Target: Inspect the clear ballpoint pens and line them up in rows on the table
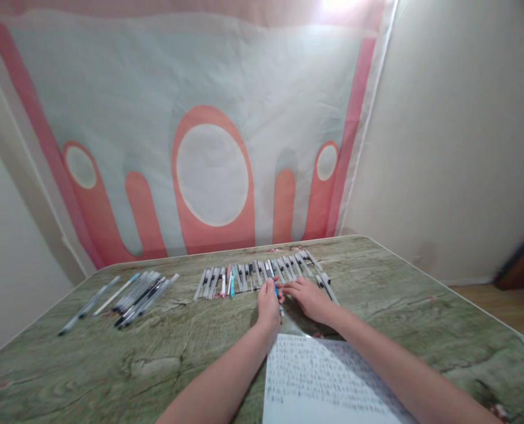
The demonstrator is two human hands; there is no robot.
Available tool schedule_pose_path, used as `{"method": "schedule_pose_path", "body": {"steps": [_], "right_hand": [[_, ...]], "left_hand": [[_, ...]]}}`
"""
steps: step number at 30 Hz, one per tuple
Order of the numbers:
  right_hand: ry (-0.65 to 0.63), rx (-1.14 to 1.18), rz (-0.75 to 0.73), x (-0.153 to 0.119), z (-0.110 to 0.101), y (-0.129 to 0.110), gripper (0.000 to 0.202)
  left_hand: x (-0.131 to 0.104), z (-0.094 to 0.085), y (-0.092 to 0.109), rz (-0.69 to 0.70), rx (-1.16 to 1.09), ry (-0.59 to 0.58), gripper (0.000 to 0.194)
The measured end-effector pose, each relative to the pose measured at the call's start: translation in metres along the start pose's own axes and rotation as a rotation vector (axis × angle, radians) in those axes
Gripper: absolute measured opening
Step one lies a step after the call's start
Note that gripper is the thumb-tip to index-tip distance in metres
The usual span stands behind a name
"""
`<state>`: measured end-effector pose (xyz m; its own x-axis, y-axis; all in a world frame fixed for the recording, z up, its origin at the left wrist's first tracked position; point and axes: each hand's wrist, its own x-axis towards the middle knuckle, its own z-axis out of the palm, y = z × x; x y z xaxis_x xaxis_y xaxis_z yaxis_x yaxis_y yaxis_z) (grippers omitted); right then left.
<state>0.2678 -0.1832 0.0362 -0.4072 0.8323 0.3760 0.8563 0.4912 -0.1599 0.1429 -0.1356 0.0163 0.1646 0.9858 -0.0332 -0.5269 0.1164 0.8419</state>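
A blue-and-white pen (277,290) is held upright or nearly so in my left hand (268,301), its fingers closed around it. Beside it, my right hand (308,297) is turned toward the pen, its fingers stretched out and fingertips close to it. Whether they touch it I cannot tell. Just beyond both hands lies a long row of pens (239,278), mostly clear with black parts, among them a pink pen (223,281) and a light-blue pen (232,282). A few clear pens (328,288) lie right of my right hand.
A loose heap of pens (145,294) lies at the left of the wood-patterned table (156,365), with a white pen (116,294) and further pens (88,309) beside it. Under my right forearm is a handwritten sheet (319,377). A printed cloth (262,88) hangs behind the table.
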Motion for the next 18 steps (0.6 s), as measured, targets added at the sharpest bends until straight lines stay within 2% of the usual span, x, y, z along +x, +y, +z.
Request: {"method": "schedule_pose_path", "body": {"steps": [5, 10, 15, 18], "right_hand": [[-0.042, -0.113, -0.016, -0.001, -0.003, -0.001, 0.028], [-0.099, -0.222, -0.135, -0.003, -0.006, -0.002, 0.020], [-0.069, -0.225, -0.209, -0.003, -0.010, -0.002, 0.015], [-0.024, -0.137, -0.168, -0.003, -0.021, 0.008, 0.014]], "left_hand": [[-0.001, 0.001, 0.000, -0.017, -0.004, 0.016, 0.044], [-0.003, 0.002, 0.002, -0.012, -0.001, 0.015, 0.043], [-0.003, 0.001, 0.002, -0.024, 0.002, 0.019, 0.039], [-0.006, 0.002, 0.004, -0.017, 0.052, 0.004, 0.038]]}}
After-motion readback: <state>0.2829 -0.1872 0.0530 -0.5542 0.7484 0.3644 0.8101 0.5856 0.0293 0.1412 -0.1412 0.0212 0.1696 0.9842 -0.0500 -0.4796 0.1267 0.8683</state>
